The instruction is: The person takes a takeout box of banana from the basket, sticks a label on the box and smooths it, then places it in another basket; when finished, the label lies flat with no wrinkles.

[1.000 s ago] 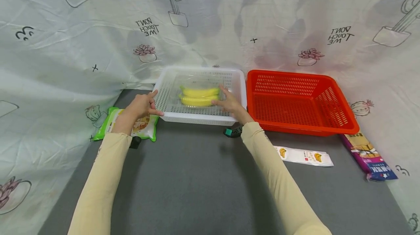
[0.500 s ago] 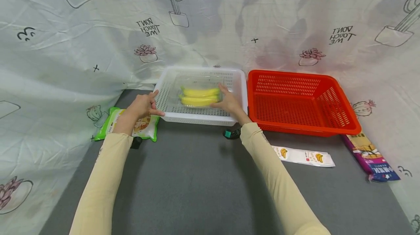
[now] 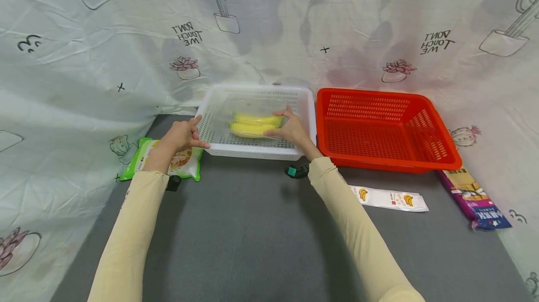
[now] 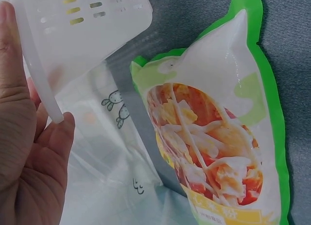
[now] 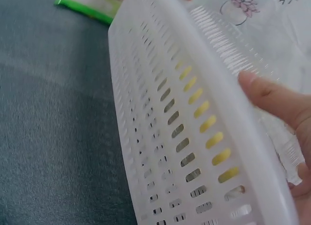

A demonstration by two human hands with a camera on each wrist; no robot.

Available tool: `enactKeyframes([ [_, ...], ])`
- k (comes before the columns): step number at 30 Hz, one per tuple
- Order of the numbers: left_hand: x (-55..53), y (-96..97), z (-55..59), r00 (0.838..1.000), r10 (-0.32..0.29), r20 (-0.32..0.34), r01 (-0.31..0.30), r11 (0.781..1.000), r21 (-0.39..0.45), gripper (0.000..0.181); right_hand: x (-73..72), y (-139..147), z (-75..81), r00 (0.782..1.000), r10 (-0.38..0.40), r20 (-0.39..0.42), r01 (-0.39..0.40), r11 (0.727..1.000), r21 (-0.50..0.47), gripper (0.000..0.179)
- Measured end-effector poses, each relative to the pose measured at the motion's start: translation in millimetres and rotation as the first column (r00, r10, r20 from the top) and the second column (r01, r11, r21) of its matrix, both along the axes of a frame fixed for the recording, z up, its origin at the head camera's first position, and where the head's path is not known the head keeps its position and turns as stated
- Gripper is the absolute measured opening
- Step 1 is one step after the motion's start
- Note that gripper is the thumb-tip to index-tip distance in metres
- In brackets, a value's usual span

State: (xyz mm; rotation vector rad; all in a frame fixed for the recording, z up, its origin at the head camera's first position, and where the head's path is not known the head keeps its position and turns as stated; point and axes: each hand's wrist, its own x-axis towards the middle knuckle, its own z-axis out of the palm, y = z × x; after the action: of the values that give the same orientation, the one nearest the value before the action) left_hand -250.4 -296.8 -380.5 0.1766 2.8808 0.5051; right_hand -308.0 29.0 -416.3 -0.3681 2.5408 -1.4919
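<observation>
A white perforated plastic basket [image 3: 257,151] stands by the curtain at the back of the table. My left hand [image 3: 178,136] pinches its left rim between thumb and fingers, as the left wrist view shows too. Inside lies a clear ribbed plastic box [image 3: 254,105] with yellow, green-tipped bananas [image 3: 248,128] in it. My right hand [image 3: 293,131] reaches over the basket's right side and grips the box's right end, thumb on the near side. In the right wrist view the thumb [image 5: 272,96] lies over the box, and the other fingers are partly out of frame.
A red perforated basket [image 3: 375,164] stands directly right of the white one. A green and white food bag [image 4: 209,132] lies under the left forearm. On the right are a flat white banana-printed packet [image 3: 389,199] and a purple snack bag [image 3: 476,201].
My right hand has moved slightly left, its thumb and fingers drawing in over the box's right end. The box has shifted a little. My left hand stays on the rim.
</observation>
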Motion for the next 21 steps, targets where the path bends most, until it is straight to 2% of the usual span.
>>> enactKeyframes([
  [7,1.0,0.7,-1.0,1.000,0.003,0.005,-0.003,1.000,0.017,0.038,3.8,3,1.2,1.000,0.010,0.008,-0.009,0.997,-0.077,0.063],
  [15,1.3,0.5,-1.2,1.000,0.005,0.011,-0.005,1.000,0.028,0.040,7.6,9,4.1,1.000,0.014,-0.021,-0.017,0.984,-0.177,0.041],
  [21,1.8,-1.1,0.5,1.000,0.013,0.010,-0.013,0.999,0.038,0.040,8.8,12,6.3,1.000,0.019,-0.018,-0.023,0.972,-0.233,0.036],
])
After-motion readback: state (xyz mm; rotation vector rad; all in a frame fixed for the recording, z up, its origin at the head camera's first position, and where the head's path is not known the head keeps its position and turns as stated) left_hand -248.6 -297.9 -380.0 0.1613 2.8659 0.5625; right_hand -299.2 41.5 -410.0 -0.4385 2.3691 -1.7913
